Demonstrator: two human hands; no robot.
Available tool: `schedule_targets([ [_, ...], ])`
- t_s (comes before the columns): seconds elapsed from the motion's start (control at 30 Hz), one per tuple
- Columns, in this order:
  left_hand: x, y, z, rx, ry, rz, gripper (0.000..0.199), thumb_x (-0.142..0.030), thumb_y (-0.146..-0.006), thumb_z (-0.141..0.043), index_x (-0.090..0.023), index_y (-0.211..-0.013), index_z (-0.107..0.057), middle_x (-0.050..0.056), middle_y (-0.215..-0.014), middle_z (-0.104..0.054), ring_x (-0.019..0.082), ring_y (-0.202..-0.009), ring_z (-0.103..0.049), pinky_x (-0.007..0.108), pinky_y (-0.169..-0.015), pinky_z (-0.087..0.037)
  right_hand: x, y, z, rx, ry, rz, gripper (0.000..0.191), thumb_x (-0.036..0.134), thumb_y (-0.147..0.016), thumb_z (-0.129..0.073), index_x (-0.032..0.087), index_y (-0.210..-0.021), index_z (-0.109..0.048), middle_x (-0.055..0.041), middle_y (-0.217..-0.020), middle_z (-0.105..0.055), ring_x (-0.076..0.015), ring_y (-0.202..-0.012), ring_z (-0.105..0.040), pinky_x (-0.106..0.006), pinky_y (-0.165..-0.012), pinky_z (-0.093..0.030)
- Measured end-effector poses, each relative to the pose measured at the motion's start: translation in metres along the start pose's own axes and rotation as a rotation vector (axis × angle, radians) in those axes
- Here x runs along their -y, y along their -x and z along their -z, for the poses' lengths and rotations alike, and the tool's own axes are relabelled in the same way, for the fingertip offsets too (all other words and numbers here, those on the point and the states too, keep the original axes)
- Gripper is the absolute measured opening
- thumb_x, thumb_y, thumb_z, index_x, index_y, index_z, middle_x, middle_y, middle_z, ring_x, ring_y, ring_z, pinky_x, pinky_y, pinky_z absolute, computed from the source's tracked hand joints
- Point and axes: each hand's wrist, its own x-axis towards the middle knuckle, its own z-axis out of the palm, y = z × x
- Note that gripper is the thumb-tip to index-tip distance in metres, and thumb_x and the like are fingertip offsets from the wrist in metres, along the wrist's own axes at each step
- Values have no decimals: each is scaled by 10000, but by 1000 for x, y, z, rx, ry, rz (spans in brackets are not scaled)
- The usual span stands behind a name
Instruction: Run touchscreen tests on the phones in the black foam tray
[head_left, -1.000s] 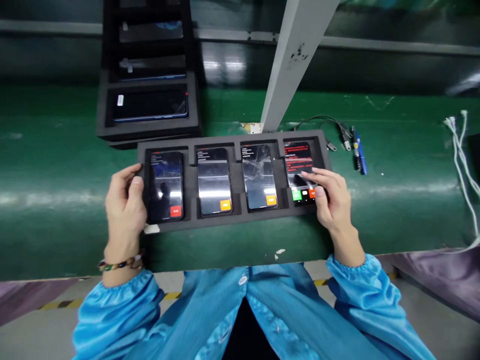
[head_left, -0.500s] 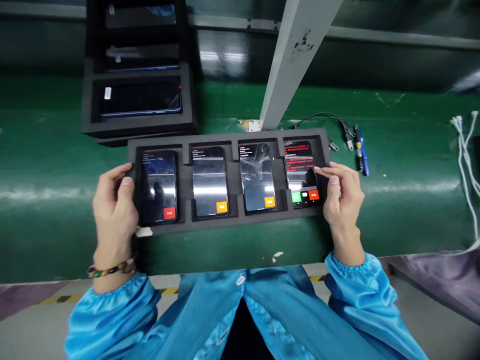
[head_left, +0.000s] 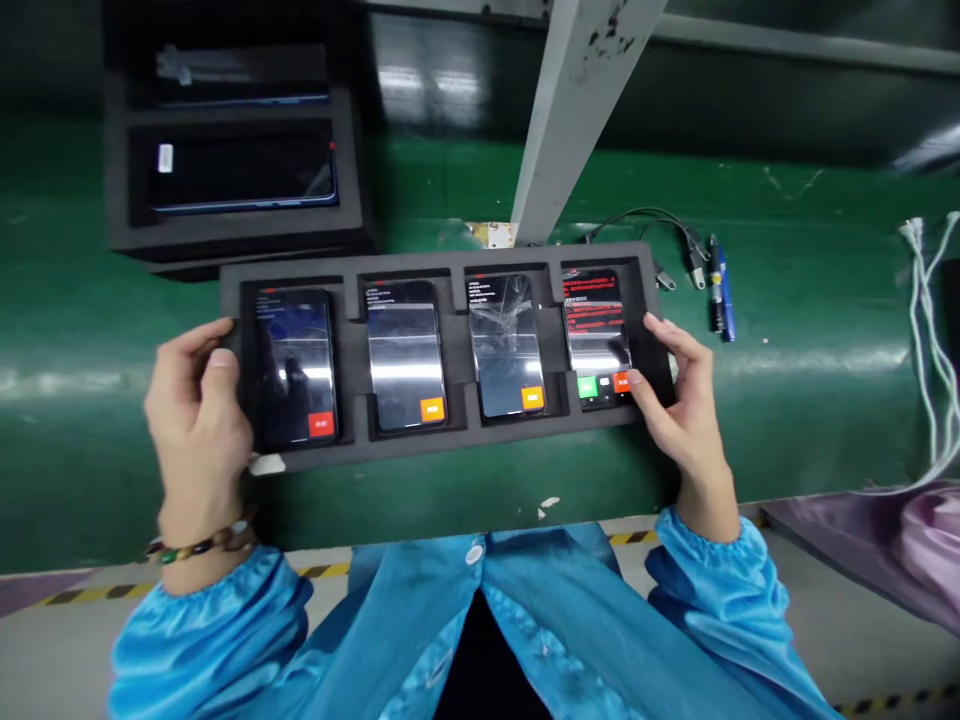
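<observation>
A dark foam tray [head_left: 454,352] lies across the bench in front of me, with several lit smartphones in its slots. My left hand [head_left: 196,425] is closed on the tray's left end, thumb on top, beside a phone [head_left: 294,365] with a red on-screen button. Two middle phones show orange buttons. At the right end my right hand [head_left: 686,410] grips the tray, its thumb over the lower right corner of a phone [head_left: 596,335] with red text and green and red buttons. Whether that thumb touches the screen I cannot tell.
More dark foam trays [head_left: 236,228], stacked and holding phones, stand at the back left. A grey metal post [head_left: 574,120] rises behind the tray. Cables with connectors [head_left: 694,260], pens [head_left: 721,295] and white cables [head_left: 930,350] lie on the green bench [head_left: 817,400] to the right.
The tray and my left hand appear further left in view. My right thumb has come down onto the right phone's lower corner, and the fingers have shifted from the phone's side to the tray's end.
</observation>
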Motion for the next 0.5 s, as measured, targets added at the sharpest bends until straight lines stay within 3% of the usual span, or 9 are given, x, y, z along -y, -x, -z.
schedule_targets([
  [0.13, 1, 0, -1, -4, -1, -8, 477, -370, -1079, -579, -174, -1493, -712, 120, -1458, -737, 305, -1354, -688, 485, -1219, -502, 6, -7, -1, -78, 2, -5, 477, 356, -1103, -615, 328, -1576, -560, -93, -1621, -651, -332, -1629, -509, -700, -1378, -393],
  [0.27, -1, 1, -1, -7, 14, 3, 472, -368, -1081, -579, -181, -1492, -713, 117, -1460, -738, 307, -1355, -689, 490, -1218, -503, 12, -9, -2, -71, 68, 102, 362, 292, -1075, -642, 320, -1433, -694, -72, -1307, -832, -343, -1499, -633, -692, -1278, -502],
  [0.37, -1, 1, 0, -9, 7, 3, 471, -367, -1081, -576, -183, -1493, -713, 110, -1447, -744, 297, -1337, -693, 485, -1212, -507, 11, -4, -3, -64, 82, 174, 261, 264, -1048, -657, 315, -1276, -772, -57, -1115, -867, -356, -1347, -731, -663, -1114, -607],
  [0.5, 0, 1, 1, -6, 2, 7, 469, -377, -1085, -580, -189, -1494, -710, 97, -1433, -747, 286, -1334, -692, 480, -1218, -505, 8, 1, -3, -54, 95, 222, 214, 264, -1027, -665, 328, -1181, -800, -39, -1055, -873, -361, -1266, -768, -643, -1027, -625],
])
